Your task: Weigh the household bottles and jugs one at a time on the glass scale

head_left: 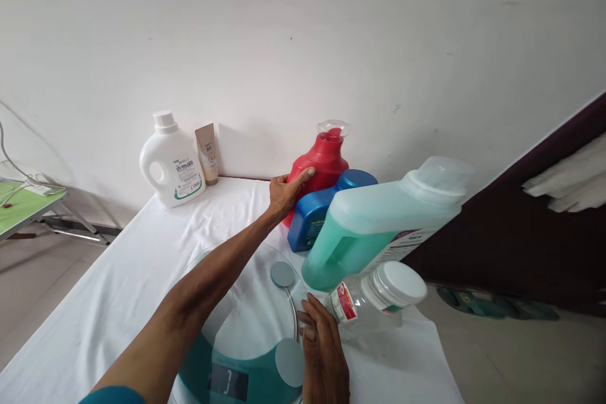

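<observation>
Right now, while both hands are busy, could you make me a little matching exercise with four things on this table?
1. Red bottle
2. Blue bottle
3. Beige tube
4. Round glass scale

A. Right beside the white handled bottle
B. Has the right hand at its rim
C. Touched by the left hand
D. Between the red bottle and the jug of green liquid

Pairs: 1-C, 2-D, 3-A, 4-B

I see a red bottle, a blue bottle, a pale green jug, a teal-banded scale, a green-marked white jug and plain white cloth.
</observation>
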Tool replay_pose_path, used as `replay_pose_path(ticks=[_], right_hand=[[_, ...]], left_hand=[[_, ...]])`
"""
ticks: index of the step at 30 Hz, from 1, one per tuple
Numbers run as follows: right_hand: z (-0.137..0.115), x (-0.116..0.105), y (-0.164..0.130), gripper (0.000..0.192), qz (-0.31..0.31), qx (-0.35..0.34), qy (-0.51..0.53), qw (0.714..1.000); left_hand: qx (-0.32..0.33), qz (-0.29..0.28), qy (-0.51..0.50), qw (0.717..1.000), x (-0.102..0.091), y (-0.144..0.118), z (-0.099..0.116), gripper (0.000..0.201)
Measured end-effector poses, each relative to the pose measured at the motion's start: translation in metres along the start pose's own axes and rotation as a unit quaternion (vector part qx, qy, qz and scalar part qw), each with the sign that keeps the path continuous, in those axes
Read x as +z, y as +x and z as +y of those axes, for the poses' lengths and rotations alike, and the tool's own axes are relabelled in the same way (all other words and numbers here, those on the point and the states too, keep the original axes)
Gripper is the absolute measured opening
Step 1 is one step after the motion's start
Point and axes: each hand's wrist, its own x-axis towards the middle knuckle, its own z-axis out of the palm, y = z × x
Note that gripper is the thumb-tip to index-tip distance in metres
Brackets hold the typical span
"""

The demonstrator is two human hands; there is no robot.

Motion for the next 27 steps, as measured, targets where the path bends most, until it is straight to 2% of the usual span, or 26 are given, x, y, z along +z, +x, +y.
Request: replay_pose_path(ticks=[3,5,9,13,17,21,24,27], right_hand=[[-0.005,0.001,-0.001,0.061,0.004,0.000,0.007,1.000],[-0.006,0.000,0.000,0.061,0.009,0.003,0.009,1.000],[-0.005,-0.002,0.003,0.062,-0.001,-0.007,0.000,1.000],[-0.001,-0.001,0.007,0.061,0.008,-0.039,-0.006,0.999],[0.001,0.002,0.013,0.058,0.025,-0.087,-0.019,0.996],[-0.003,0.002,0.016,0.056,0.009,-0.109,-0.022,0.994],[-0.006,0.003,0.018,0.056,-0.004,-0.111,-0.016,0.994],[-0.007,0.005,0.020,0.057,0.003,-0.126,-0.020,0.992]], left_hand=[[0.040,0.059,0.022,0.997,-0.012,-0.001,0.007,0.067],[0.046,0.073,0.024,0.996,-0.024,-0.004,0.013,0.066],[0.072,0.107,0.009,0.992,-0.054,-0.015,0.030,0.066],[0.108,0.138,0.010,0.984,-0.090,-0.036,0.056,0.068],[0.134,0.152,0.010,0.979,-0.125,-0.076,0.091,0.073],[0.143,0.143,0.003,0.979,-0.152,-0.127,0.122,0.076],[0.139,0.148,0.010,0.979,-0.164,-0.163,0.134,0.076],[0.124,0.153,0.018,0.980,-0.171,-0.191,0.136,0.076]])
